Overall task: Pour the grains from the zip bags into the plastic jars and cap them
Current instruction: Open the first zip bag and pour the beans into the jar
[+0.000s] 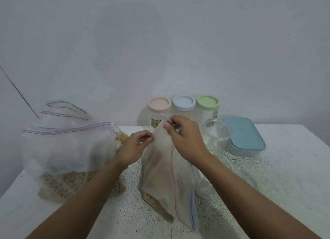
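**Both hands on one zip bag, jars waiting behind**

Nearest you, the speckled white table [267, 203] carries the low end of the zip bag [160, 170] you are holding. The bag stands turned on its side, so its red and blue zip strip runs down the right edge toward you. Its grains [155, 203] have gathered in the bottom corner, which rests on the table.

Higher up, your left hand [135, 145] has its fingers curled and pinches the bag's left edge. Your right hand [184, 136] pinches the bag's top corner between thumb and fingers, just above and right of the left hand. Both hands are grasping the bag.

Just beyond your right forearm sit faint clear containers [226, 161], too blurred to read. Past them an open clear jar [217, 133] stands lidless, touching or nearly touching a teal-lidded box [244, 136] on its right.

To your left, a heap of zip bags [62, 149] sits with grain in their bottoms, tops standing up.

Farthest back, in a row against the wall [160, 42], stand the pink-lidded jar [159, 104], the blue-lidded jar [184, 103] and the green-lidded jar [207, 102], all capped.
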